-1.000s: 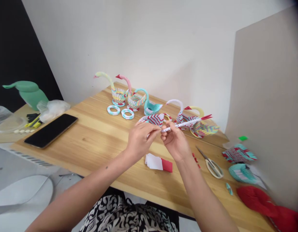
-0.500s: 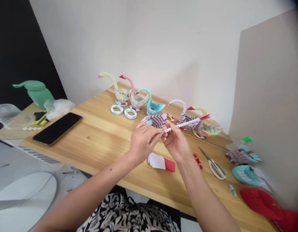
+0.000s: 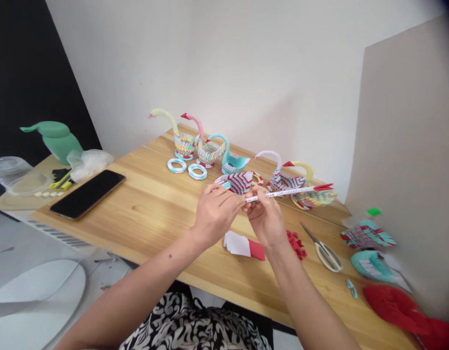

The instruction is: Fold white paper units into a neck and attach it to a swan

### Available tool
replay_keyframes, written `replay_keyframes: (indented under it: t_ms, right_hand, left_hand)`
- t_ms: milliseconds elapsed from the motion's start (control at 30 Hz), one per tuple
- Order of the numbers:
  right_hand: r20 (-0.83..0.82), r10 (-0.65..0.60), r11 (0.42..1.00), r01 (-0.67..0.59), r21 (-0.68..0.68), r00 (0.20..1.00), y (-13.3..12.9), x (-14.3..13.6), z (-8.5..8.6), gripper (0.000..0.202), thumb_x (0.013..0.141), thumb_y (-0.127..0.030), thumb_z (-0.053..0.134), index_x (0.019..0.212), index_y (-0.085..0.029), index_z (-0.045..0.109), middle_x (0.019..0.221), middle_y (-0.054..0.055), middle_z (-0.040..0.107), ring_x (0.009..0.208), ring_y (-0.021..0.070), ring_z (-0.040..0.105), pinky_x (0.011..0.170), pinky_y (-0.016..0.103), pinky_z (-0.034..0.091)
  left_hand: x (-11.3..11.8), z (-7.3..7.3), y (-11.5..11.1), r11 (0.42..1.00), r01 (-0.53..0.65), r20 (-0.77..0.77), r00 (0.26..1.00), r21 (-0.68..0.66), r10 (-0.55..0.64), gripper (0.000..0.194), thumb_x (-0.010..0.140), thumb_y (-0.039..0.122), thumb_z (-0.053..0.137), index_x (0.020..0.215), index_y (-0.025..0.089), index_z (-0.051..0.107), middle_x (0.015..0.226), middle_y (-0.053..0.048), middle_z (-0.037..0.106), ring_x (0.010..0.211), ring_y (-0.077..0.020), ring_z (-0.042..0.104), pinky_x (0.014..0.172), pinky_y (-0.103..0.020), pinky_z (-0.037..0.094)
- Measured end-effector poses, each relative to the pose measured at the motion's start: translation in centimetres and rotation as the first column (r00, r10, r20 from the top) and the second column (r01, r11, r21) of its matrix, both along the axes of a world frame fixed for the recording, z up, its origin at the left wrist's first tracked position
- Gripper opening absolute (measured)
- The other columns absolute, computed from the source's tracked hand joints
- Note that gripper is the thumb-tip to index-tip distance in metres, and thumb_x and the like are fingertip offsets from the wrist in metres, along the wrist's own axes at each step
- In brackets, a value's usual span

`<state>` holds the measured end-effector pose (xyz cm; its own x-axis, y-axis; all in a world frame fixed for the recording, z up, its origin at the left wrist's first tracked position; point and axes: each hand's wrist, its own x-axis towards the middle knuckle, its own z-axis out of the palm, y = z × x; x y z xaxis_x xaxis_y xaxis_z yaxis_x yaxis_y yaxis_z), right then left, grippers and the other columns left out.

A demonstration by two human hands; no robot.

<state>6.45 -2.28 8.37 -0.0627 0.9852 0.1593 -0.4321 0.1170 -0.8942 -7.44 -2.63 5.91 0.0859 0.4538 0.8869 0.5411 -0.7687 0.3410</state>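
Observation:
Between my two hands is a long thin chain of folded white paper pieces (image 3: pixel 293 191) with a forked red tip pointing right. My right hand (image 3: pixel 266 218) is closed around the chain near its left end. The fingers of my left hand (image 3: pixel 217 214) pinch at that same end, and the fingertips are partly hidden. Just behind the hands lies a red, white and blue folded-paper body (image 3: pixel 239 182). Below them on the wooden table (image 3: pixel 166 209) rests a stack of white paper slips (image 3: pixel 236 243) with a red slip (image 3: pixel 256 250) at its right.
Several paper swans, among them a teal one (image 3: pixel 233 163), stand along the wall. Two paper rings (image 3: pixel 177 165) lie before them. Small red folded pieces (image 3: pixel 296 245) and scissors (image 3: pixel 327 253) are at right, with red paper heaps (image 3: pixel 397 308) nearer. A phone (image 3: pixel 89 193) lies left.
The paper chain has shifted to the right and its red tip has dropped, so it lies flatter. My right hand has turned slightly, uncovering more of the red folded pieces.

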Motion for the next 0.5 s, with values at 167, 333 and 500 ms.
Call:
replay_keyframes:
  t_ms: [167, 333, 500]
  right_hand:
    - [0.046, 0.077, 0.996, -0.074, -0.058, 0.996, 0.1, 0.8, 0.0, 0.019, 0.074, -0.034, 0.074, 0.086, -0.021, 0.067, 0.076, 0.000, 0.067, 0.061, 0.0099, 0.059, 0.054, 0.020, 0.052]
    - [0.161, 0.143, 0.983, -0.122, -0.135, 0.977, 0.3, 1.7, 0.4, 0.022, 0.069, -0.035, 0.078, 0.078, -0.019, 0.065, 0.071, 0.000, 0.066, 0.059, 0.0095, 0.059, 0.055, 0.019, 0.052]
    - [0.221, 0.085, 0.992, -0.063, -0.105, 0.972, 2.6, 2.0, 1.4, 0.024, 0.067, -0.035, 0.080, 0.073, -0.019, 0.064, 0.065, -0.003, 0.064, 0.058, 0.0079, 0.058, 0.054, 0.017, 0.051]
  left_hand:
    - [-0.3, -0.1, 0.3, 0.997, 0.061, 0.003, 0.998, -0.041, -0.060, 0.016, 0.092, 0.020, 0.049, 0.080, 0.018, 0.059, 0.070, 0.001, 0.066, 0.067, -0.0132, 0.058, 0.075, -0.031, 0.039]
    - [-0.5, -0.3, 0.8, 1.000, 0.021, -0.120, 0.993, -0.001, -0.021, 0.020, 0.094, 0.020, 0.044, 0.081, 0.018, 0.060, 0.071, -0.001, 0.067, 0.069, -0.0146, 0.059, 0.076, -0.033, 0.039]
    - [-0.8, -0.4, 3.3, 1.000, -0.024, -0.085, 0.996, -0.014, 0.023, 0.022, 0.094, 0.024, 0.046, 0.083, 0.018, 0.064, 0.072, -0.002, 0.068, 0.071, -0.0154, 0.059, 0.076, -0.032, 0.038]
